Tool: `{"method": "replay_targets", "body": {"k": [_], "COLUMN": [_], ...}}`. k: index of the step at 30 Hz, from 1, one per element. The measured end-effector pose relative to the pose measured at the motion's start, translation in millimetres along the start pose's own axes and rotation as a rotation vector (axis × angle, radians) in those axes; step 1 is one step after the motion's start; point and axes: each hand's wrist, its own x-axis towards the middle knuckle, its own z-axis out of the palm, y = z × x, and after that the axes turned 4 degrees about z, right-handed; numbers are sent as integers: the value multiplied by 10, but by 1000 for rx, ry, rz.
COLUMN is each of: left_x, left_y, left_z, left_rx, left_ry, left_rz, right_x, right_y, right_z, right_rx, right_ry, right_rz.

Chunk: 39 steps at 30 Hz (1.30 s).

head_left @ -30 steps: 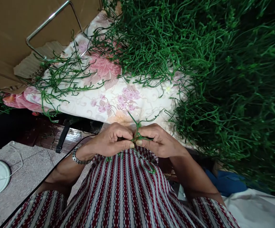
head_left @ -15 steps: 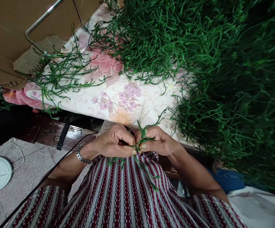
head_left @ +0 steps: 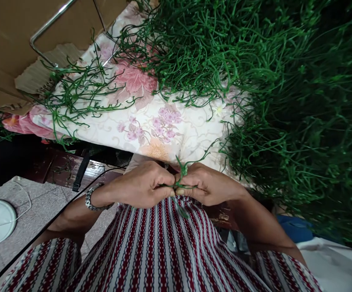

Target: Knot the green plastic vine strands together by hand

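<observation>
Head view: your left hand and your right hand, fingers of both pinched narrow on one green sprig, held between them near the front edge of the floral cloth. On that cloth: large green heap, right; smaller green bunch, left. Metal band, your left wrist.
</observation>
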Motion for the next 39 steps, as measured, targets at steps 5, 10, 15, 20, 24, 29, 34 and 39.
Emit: {"method": "replay_targets", "body": {"k": [5, 10, 15, 20, 24, 29, 34, 39], "left_x": [-3, -12, 0, 46, 58, 70, 102, 101], "left_y": [39, -59, -136, -144, -142, -132, -81, -58], "left_z": [-13, 26, 1, 103, 146, 173, 283, 255], "left_rx": [-373, -546, -365, -228, -367, -976, -1309, -1258], "left_ry": [-151, -64, 397, 673, 696, 634, 604, 632], "left_rz": [82, 82, -22, -35, 58, 1, -62, -50], "right_x": [25, -8, 4, 95, 139, 145, 155, 159], "right_y": [114, 88, 61, 10, -20, -7, 81, 119], "right_z": [127, 185, 175, 211, 259, 306, 331, 321], "right_rx": [434, 722, 653, 425, 352, 442, 724, 766], "right_ry": [-109, -93, 395, 508, 512, 522, 449, 381], "right_rz": [-129, -163, 92, 252, 221, 68, -4, -30]}}
